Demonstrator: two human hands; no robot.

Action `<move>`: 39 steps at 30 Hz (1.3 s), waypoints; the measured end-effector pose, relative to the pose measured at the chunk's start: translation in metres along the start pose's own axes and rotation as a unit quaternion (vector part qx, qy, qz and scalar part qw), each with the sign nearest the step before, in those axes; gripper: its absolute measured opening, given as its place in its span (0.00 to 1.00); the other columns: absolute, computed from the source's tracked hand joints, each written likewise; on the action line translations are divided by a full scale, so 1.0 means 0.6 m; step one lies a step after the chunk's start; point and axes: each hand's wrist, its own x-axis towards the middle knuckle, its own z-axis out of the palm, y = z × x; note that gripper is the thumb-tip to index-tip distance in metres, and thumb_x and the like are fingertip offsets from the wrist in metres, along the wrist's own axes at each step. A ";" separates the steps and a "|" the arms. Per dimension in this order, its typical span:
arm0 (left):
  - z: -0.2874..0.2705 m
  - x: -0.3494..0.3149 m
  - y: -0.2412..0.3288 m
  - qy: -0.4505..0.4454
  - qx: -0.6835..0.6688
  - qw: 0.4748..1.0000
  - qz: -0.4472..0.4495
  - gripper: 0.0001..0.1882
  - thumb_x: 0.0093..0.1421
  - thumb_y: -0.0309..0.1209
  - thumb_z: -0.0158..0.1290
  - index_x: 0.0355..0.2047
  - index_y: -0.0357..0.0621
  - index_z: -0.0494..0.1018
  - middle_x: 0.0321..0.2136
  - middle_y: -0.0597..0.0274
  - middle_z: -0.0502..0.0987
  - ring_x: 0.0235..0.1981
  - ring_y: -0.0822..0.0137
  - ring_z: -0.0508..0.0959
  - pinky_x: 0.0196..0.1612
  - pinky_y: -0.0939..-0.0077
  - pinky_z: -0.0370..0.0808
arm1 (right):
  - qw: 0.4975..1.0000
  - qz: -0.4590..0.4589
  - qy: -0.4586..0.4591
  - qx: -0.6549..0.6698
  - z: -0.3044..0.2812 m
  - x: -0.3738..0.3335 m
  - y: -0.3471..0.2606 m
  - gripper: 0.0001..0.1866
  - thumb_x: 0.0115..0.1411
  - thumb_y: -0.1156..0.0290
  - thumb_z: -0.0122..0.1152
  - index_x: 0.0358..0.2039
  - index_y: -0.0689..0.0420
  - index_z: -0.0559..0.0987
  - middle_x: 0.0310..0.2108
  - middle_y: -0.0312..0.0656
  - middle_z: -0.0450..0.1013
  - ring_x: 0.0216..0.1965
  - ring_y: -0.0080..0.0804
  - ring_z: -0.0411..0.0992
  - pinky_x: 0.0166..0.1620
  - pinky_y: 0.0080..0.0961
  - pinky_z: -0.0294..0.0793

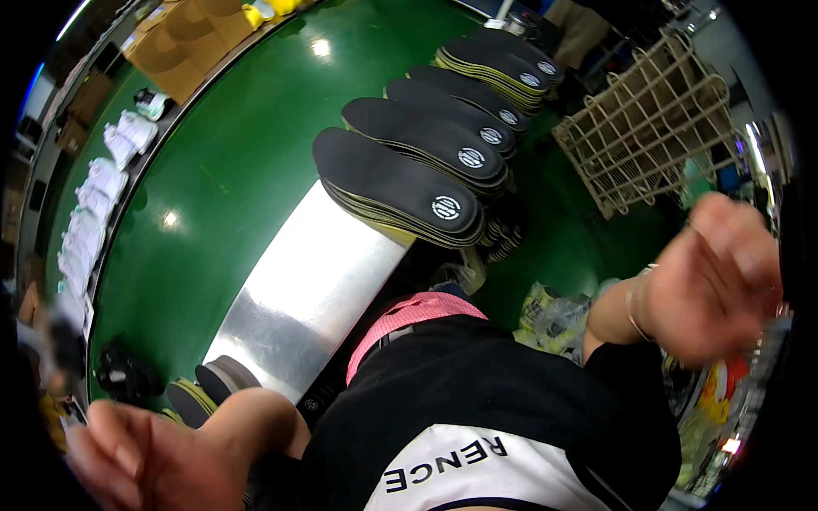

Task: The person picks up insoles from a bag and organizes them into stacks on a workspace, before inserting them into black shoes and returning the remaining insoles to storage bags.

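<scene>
My left hand (158, 460) is at the lower left, near a small group of insoles (204, 396) at the near end of a shiny metal bench (294, 285). Its fingers are loosely bent and apart, with nothing visible in them. Raised at the right is my right hand (711, 285), a band around its wrist. Motion smears its bent fingers, so their grip is unclear. Both hands are away from the stacks of black insoles (396, 183) with yellow-green layers, which stand in a row along the bench's far end. Each top insole bears a white round mark near its heel.
White shoes (94, 196) line a conveyor or shelf along the left, with a cardboard box (183, 47) farther up. A wire basket (648, 128) stands at the upper right. Plastic bags (554, 315) lie near my right arm. A dark object (128, 370) rests on the green floor (217, 170).
</scene>
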 end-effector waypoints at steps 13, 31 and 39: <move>-0.138 -0.181 -0.101 0.176 -0.023 0.861 -0.477 0.11 0.56 0.29 0.38 0.38 0.37 0.63 0.26 0.64 0.65 0.24 0.75 0.65 0.28 0.82 0.63 | 0.780 0.625 -0.026 -0.005 0.036 -0.239 0.012 0.12 0.53 0.69 0.51 0.37 0.61 0.70 0.27 0.31 0.66 0.28 0.14 0.63 0.33 0.11 0.64; 0.064 -0.389 -0.197 0.184 0.117 0.709 -0.671 0.18 0.52 0.32 0.45 0.44 0.42 0.59 0.34 0.64 0.64 0.31 0.75 0.67 0.29 0.82 0.66 | 0.766 0.594 -0.245 -0.018 -0.121 -0.422 0.095 0.15 0.51 0.67 0.52 0.37 0.63 0.69 0.31 0.44 0.68 0.32 0.31 0.68 0.35 0.23 0.68; 0.100 -0.398 -0.241 0.169 0.232 0.729 -0.621 0.24 0.53 0.34 0.43 0.50 0.42 0.54 0.49 0.54 0.56 0.48 0.64 0.59 0.41 0.73 0.63 | 0.736 0.667 -0.108 0.037 -0.166 -0.482 0.202 0.13 0.51 0.69 0.53 0.36 0.62 0.69 0.28 0.37 0.70 0.30 0.21 0.67 0.35 0.18 0.68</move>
